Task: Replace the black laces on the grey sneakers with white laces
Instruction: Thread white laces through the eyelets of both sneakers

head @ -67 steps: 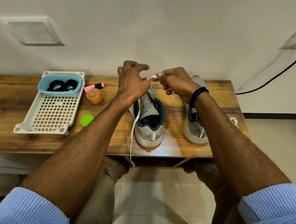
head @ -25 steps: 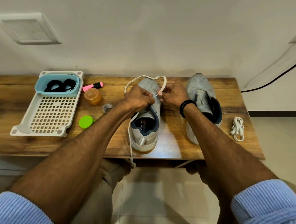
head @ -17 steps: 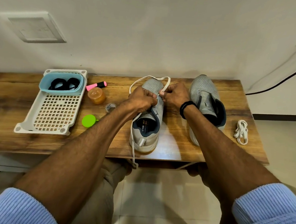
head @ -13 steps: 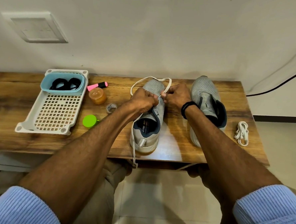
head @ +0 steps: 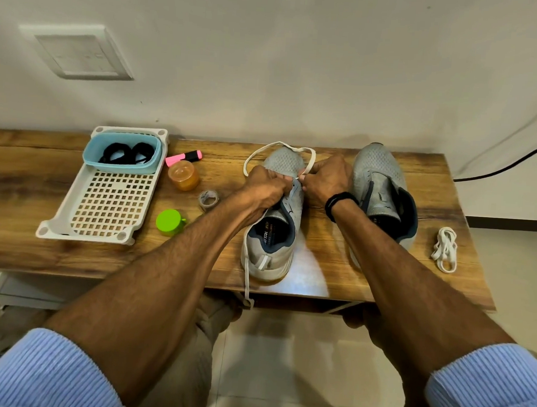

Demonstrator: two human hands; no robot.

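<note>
Two coils of black laces (head: pixel 127 153) lie in a blue tub (head: pixel 89 157) on the white tray (head: pixel 103 206) at the table's (head: pixel 27 173) left, so both shoes appear already stripped. Between the tray and the arms sit a pink marker (head: pixel 183 158), an orange jar (head: pixel 183 175), a tape roll (head: pixel 208 198) and a green lid (head: pixel 169 221), all well apart from the work.

The left hand (head: pixel 266 187) has its fingers curled tight on the eyelet edge of the middle sneaker (head: pixel 273 235); whether it also traps the lace cannot be told. A white lace (head: pixel 277 147) loops from it round the toe to the right hand (head: pixel 325 180), whose fingertips pinch the lace tip at an eyelet. Threading looks to be at the lowest holes. Next would likely come pushing the tip through, drawing the loop snug and evening both ends.

The lace's other end hangs over the table's front edge, and the heel sits close to that edge, so a hard pull could drag the shoe forward. The wall stands just behind the toes, leaving little room there. The right-hand sneaker (head: pixel 384 194) waits unlaced, with a bundled spare lace (head: pixel 445 248) near the table's right edge.
</note>
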